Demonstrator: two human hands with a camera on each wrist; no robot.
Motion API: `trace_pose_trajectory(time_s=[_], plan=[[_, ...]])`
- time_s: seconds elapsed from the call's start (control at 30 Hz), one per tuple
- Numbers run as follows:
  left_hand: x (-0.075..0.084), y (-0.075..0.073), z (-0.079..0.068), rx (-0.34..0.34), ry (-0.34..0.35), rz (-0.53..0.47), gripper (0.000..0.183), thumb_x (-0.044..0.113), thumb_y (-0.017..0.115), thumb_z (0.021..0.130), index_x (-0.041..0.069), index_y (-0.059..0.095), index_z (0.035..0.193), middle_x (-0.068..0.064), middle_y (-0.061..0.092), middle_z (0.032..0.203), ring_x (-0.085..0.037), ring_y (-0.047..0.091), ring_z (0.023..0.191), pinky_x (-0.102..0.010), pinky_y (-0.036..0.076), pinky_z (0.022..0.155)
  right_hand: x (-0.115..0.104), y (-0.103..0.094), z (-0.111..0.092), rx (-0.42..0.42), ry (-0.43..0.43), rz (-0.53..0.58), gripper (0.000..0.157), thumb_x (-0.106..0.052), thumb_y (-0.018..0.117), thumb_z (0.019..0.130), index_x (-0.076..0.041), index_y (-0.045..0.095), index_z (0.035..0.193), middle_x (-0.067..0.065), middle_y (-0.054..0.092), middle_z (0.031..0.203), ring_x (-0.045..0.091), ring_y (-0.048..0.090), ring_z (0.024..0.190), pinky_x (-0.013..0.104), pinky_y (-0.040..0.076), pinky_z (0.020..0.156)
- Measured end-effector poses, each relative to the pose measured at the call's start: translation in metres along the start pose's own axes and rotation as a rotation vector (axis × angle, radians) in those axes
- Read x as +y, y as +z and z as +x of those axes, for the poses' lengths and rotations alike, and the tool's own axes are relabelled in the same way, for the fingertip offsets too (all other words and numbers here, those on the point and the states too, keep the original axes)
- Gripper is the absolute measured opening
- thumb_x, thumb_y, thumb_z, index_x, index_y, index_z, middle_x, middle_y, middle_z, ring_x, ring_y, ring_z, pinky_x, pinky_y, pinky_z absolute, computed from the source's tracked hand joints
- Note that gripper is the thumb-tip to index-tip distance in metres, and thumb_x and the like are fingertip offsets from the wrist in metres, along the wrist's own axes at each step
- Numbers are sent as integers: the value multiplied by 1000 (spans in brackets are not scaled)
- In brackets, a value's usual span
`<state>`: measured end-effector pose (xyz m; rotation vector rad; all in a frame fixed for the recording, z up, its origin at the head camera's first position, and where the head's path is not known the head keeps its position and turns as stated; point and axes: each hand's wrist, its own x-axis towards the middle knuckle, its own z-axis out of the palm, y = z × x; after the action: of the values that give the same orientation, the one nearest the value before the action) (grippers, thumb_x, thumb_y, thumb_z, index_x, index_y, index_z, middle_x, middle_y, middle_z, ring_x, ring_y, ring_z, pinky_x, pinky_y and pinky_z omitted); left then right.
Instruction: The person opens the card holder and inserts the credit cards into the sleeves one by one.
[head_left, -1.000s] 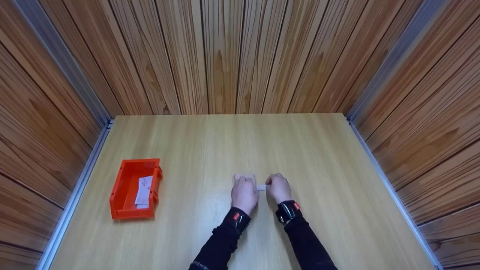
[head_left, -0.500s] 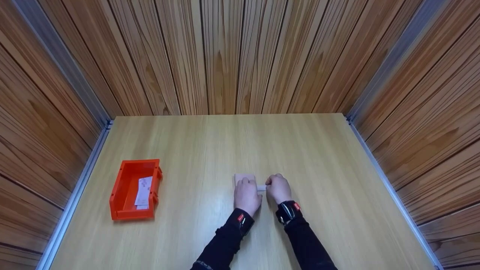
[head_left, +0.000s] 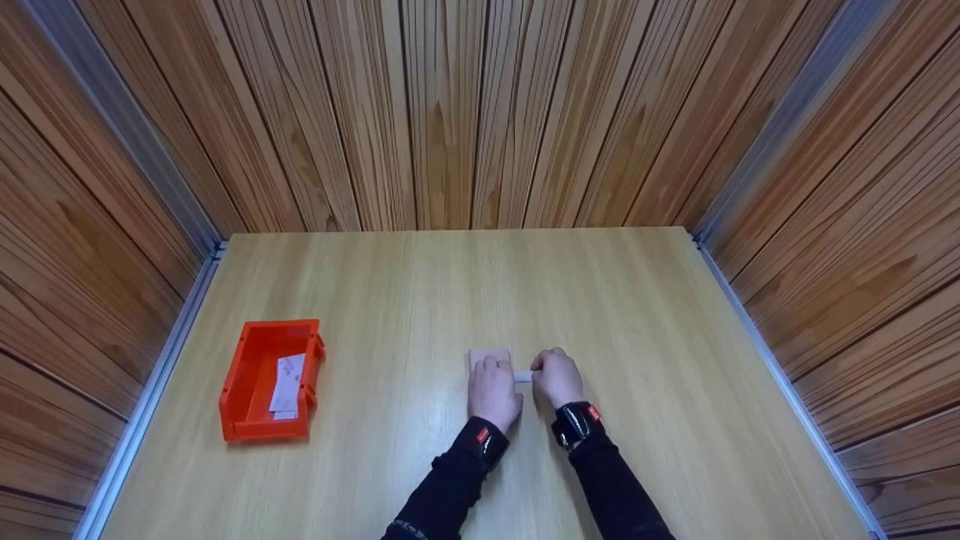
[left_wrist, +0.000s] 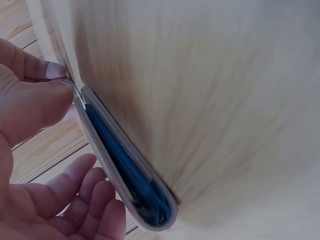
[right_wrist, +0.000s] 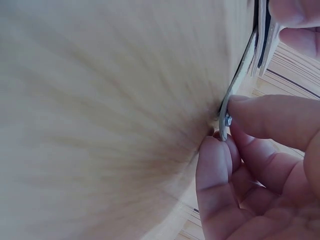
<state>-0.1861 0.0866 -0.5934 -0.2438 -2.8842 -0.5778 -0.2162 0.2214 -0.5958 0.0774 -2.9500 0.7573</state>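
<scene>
A small pale pink folded wallet [head_left: 487, 355] lies on the table in front of me. The left wrist view looks into its side, where blue material [left_wrist: 134, 175] shows between the covers. My left hand [head_left: 494, 391] rests over the wallet, fingers on the top cover and thumb at the right edge. From that edge a short pale strap [head_left: 523, 376] sticks out to the right. My right hand [head_left: 557, 377] pinches the strap's free end between thumb and fingers; a metal snap stud [right_wrist: 228, 121] shows at the pinch. The left hand hides much of the wallet.
To the left stands an orange plastic bin [head_left: 234, 397] with white printed paper slips [head_left: 287, 384] inside. Wood-panelled walls [head_left: 442, 112] rise behind and at both sides of the light wood table [head_left: 390, 300], with metal rails [head_left: 787, 405] along the side edges.
My left hand has shifted slightly right and toward me, uncovering more of the wallet's far part, and has then stayed nearly still. The right hand keeps its place on the strap.
</scene>
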Motion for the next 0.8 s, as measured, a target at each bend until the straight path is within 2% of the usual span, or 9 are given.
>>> trace_pose_trajectory(time_s=[0.17, 0.47, 0.8], plan=[[-1, 1, 1, -12, 5, 3, 45, 26, 90, 64, 1, 66, 93, -9, 55, 88, -27, 54, 85, -38, 46, 76, 0, 1, 0, 6, -3, 3, 8, 5, 66, 74, -2, 67, 77, 9, 56, 80, 33, 59, 77, 45, 48, 73], [-1, 1, -1, 20, 30, 16, 40, 20, 88, 63, 2, 64, 90, -9, 56, 86, -27, 53, 82, -37, 45, 72, 2, 1, -1, 27, -33, 10, 8, 5, 67, 73, -2, 66, 75, 9, 55, 80, 33, 59, 75, 45, 49, 69], [-1, -5, -1, -9, -3, -51, 36, 18, 86, 66, 2, 64, 88, -10, 56, 88, -28, 53, 83, -38, 45, 75, 0, -1, -1, 3, 7, 18, 7, 4, 68, 74, -2, 66, 75, 8, 55, 80, 31, 58, 76, 45, 47, 71]])
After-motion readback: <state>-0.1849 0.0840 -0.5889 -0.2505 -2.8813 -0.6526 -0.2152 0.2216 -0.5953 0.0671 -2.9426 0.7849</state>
